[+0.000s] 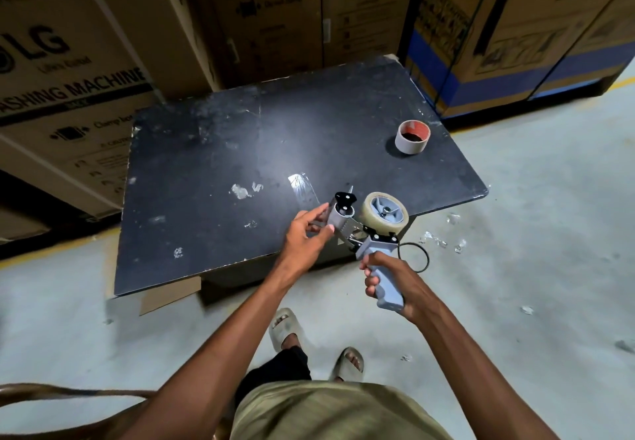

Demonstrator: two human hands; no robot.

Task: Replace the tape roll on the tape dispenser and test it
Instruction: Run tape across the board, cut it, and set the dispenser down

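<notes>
My right hand (pixel 388 283) grips the grey handle of the tape dispenser (pixel 369 233), holding it above the front edge of the black table (pixel 240 151). A clear tape roll (pixel 383 214) sits on the dispenser's grey hub. My left hand (pixel 307 233) pinches at the dispenser's metal front end beside the roller, where the thin tape end seems to be; the tape itself is hard to make out. An empty cardboard core (pixel 412 137) with a reddish inside stands on the table at the far right.
Tall cardboard appliance boxes (pixel 68 78) wall in the table at the back and left. Scraps of clear tape (pixel 443 238) lie on the concrete floor to the right. My sandalled feet (pixel 285 328) stand just before the table. A black loop (pixel 417 257) hangs by the dispenser.
</notes>
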